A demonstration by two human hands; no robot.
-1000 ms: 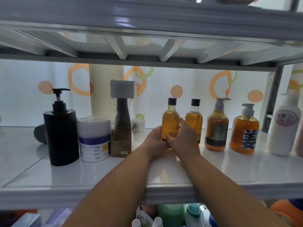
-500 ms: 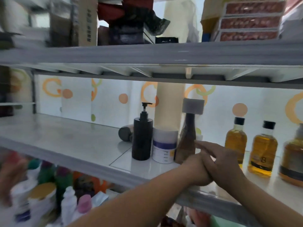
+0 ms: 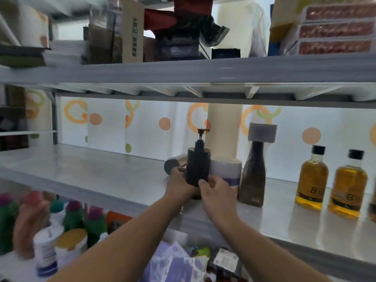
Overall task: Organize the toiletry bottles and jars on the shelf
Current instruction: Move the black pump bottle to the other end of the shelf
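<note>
Nearest and lowest, a blurred lower shelf [image 3: 30,269] crowded with bright bottles and white tubs; my two forearms reach up over it to the pale grey middle shelf [image 3: 91,176], which runs wide from left to right; my left hand [image 3: 179,186] curls round the left side of the black pump bottle [image 3: 198,167] and my right hand [image 3: 215,197] pinches its lower right, so both grip it; its base is hidden; just right of it stand a white jar with a purple band [image 3: 225,171], a brown bottle with a grey cap [image 3: 254,176], then two amber bottles [image 3: 312,178]; behind hangs a white backdrop with orange rings [image 3: 142,127]; overhead, an upper shelf [image 3: 203,70] stacked with boxes.
</note>
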